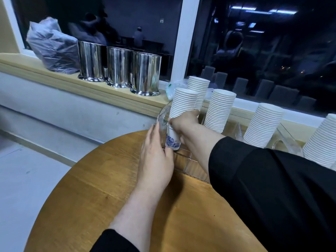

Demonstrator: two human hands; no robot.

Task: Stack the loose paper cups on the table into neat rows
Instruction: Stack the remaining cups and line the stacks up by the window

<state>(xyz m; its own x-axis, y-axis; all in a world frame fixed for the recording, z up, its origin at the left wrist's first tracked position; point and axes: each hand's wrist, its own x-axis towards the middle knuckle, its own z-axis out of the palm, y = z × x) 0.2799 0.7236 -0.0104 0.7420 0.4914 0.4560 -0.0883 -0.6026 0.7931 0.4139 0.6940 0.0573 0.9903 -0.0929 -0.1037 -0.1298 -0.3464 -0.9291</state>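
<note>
round wooden table [112, 188] by a dark window w/ a pale wood sill [54, 73]; three steel canisters [120, 67] and a plastic bag [52, 50] on the sill. tall white cup stacks [183, 102] stand upright at the table's far edge, rims up, long axis vertical. right hand [183, 122] grips the near-left stack low down, inside a clear ribbed holder [161, 120]. left hand [156, 157] lies flat against the holder's outer wall, fingers straight.
</note>
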